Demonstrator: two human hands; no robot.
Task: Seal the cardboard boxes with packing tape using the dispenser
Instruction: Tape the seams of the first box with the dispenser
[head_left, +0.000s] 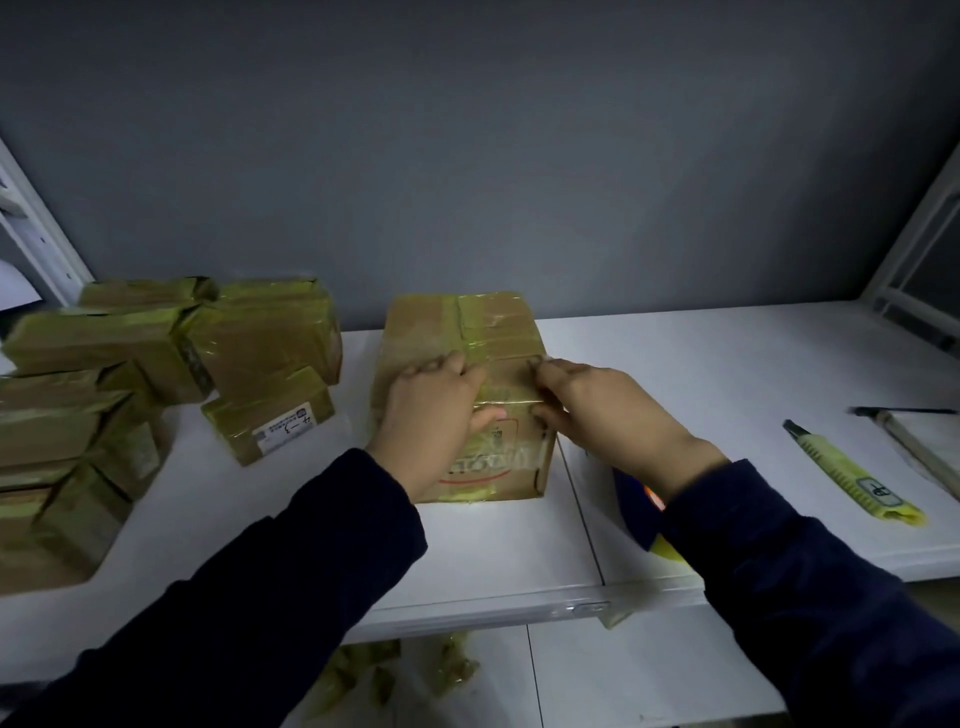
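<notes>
Dark sleeves (311, 571) reach to the cardboard box (415, 322), which sits on the white table (727, 364) under both hands. Yellowish tape (470, 332) already crosses its top and front. The left hand (431, 415) lies over the top, fingers relaxed, steadying. The right hand (608, 410) bends fingertips and thumb against the right edge, pressing or pinching tape; I cannot tell which. Under the right wrist a blue-and-orange object (634, 499), perhaps the dispenser, is half hidden. Left of the left hand sit wrapped boxes (130, 364) — this one looks nearly sealed.
</notes>
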